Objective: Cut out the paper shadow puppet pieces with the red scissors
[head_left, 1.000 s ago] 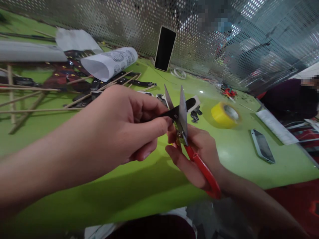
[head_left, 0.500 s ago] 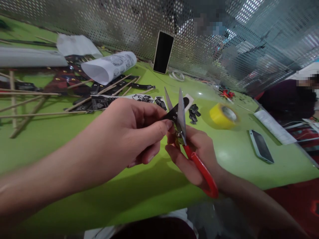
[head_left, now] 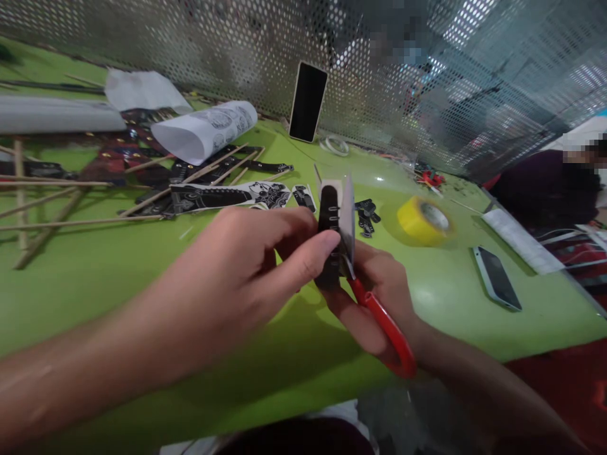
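Note:
My left hand (head_left: 279, 253) pinches a black printed paper cutout (head_left: 328, 208) between thumb and fingers. The cutout stands nearly upright, has a row of pale loops along it and a whitish margin at its top. Wrapped around the red handles of a pair of scissors (head_left: 348, 221) is my right hand (head_left: 379, 297). Their blades point up and are apart, one just right of the cutout, the other mostly hidden behind it. Beyond my hands lie a black-and-white printed strip (head_left: 222, 197) and a small pile of black cut pieces (head_left: 367, 215).
A yellow tape roll (head_left: 422, 220) and a phone (head_left: 496, 278) lie to the right. Another phone (head_left: 308, 101) leans against the perforated metal screen (head_left: 227, 50). Wooden sticks (head_left: 80, 222) and rolled printed paper (head_left: 208, 131) occupy the left. A person (head_left: 545, 186) is at far right.
My left hand has turned the black cutout from slanting between the scissor blades to nearly upright beside the right blade. My right hand with the scissors has barely moved.

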The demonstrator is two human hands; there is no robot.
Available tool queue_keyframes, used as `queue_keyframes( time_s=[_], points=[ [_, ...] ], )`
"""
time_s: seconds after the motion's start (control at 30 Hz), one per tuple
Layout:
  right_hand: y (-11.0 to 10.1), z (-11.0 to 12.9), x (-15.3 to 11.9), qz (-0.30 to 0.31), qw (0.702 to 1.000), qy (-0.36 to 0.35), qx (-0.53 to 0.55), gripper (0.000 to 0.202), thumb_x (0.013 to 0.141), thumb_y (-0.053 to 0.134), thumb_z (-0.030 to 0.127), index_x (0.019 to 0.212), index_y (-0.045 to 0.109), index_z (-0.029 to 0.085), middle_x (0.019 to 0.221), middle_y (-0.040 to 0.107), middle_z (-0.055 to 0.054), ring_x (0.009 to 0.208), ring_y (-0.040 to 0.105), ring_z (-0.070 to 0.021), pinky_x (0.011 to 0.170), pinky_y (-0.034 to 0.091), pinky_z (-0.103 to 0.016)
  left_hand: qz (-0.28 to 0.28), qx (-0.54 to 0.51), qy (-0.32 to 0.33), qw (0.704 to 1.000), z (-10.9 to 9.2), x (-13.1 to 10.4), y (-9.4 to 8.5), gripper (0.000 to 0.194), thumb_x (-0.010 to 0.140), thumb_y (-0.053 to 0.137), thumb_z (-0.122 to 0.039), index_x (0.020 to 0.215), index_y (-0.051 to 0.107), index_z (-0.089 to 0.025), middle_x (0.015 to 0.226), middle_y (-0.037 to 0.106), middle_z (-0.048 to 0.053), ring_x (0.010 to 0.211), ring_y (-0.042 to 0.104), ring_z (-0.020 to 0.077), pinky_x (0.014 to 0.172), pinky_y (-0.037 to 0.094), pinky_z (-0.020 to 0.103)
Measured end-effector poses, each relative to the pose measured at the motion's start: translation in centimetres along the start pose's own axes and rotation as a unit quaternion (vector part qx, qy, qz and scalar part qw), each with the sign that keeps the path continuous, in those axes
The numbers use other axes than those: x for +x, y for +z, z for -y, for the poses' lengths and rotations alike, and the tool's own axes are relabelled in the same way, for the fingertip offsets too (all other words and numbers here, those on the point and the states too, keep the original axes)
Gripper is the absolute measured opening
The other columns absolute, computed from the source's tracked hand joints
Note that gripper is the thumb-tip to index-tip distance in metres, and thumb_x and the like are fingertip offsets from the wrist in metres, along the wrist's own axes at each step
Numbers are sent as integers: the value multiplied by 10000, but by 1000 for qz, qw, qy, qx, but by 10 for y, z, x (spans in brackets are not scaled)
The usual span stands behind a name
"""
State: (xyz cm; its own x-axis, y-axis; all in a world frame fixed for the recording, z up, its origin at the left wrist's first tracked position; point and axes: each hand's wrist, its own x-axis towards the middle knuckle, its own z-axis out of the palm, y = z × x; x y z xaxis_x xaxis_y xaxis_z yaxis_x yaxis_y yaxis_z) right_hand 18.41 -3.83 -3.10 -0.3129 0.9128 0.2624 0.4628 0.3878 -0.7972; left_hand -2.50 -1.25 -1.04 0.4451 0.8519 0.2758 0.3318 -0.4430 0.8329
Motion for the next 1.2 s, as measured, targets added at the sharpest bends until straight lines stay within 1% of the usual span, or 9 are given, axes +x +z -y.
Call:
queue_keyframes(
  time_s=[0.1,0.2,0.33,0.5,0.6,0.8,0.9,1.0,1.2],
  points=[
    [0,0,-1,2,1000,10,-6,201,849,612,12,843,628,213,808,633,37,719,594,-142,638,470,-259,-25,-35,-5,999,0,1,-1,279,1016,587,-290,747,653,-251,584,624,-38,480,503,102,432,403,248],
    [-1,0,-3,8,999,31,19,202,851,609,8,835,628,209,791,616,35,644,516,-125,562,405,-253,2,-72,-19,997,-1,2,-1,302,1022,572,-265,729,643,-256,582,650,-41,467,536,97,431,443,228],
    [-2,3,-4,16,999,49,17,253,846,556,-21,806,658,207,779,643,18,637,529,-133,574,417,-265,33,-106,-36,993,-3,3,-4,346,1038,578,-262,695,626,-247,601,687,-30,481,583,98,462,487,224],
    [-3,7,-2,4,999,36,6,245,831,538,-6,768,624,215,721,598,30,600,481,-129,592,415,-277,39,-112,-57,991,-10,12,2,301,1040,636,-410,791,690,-250,633,704,23,654,732,199,518,553,269],
    [-3,7,0,-1,1000,20,-10,205,797,547,20,748,580,216,702,546,44,586,450,-119,595,415,-279,40,-119,-49,991,-15,19,7,309,1039,632,-492,862,726,-256,650,713,37,721,764,231,533,577,280],
    [-1,4,0,-13,999,-24,-30,145,754,600,115,728,525,237,701,525,53,575,447,-117,544,375,-272,40,-132,-35,990,-7,14,4,304,1051,628,-456,834,715,-262,637,716,24,671,751,213,501,562,272],
    [-1,3,0,-11,999,-13,-29,146,773,577,93,734,541,229,696,518,53,565,430,-107,517,342,-259,40,-136,-27,990,1,7,-1,338,1053,618,-352,731,655,-257,620,712,-3,553,678,149,461,522,245],
    [0,4,1,-19,999,-22,-31,142,775,556,107,712,510,227,696,509,50,588,444,-107,535,361,-256,44,-145,-19,988,5,4,-4,368,1057,590,-283,693,623,-248,608,700,-34,489,609,95,453,503,208],
    [2,7,1,-27,998,-38,-47,126,764,567,135,702,505,225,688,497,49,609,455,-110,546,364,-255,54,-173,-29,983,4,5,-2,355,1066,589,-287,719,646,-239,611,697,-44,501,611,87,464,518,182]
  ],
)
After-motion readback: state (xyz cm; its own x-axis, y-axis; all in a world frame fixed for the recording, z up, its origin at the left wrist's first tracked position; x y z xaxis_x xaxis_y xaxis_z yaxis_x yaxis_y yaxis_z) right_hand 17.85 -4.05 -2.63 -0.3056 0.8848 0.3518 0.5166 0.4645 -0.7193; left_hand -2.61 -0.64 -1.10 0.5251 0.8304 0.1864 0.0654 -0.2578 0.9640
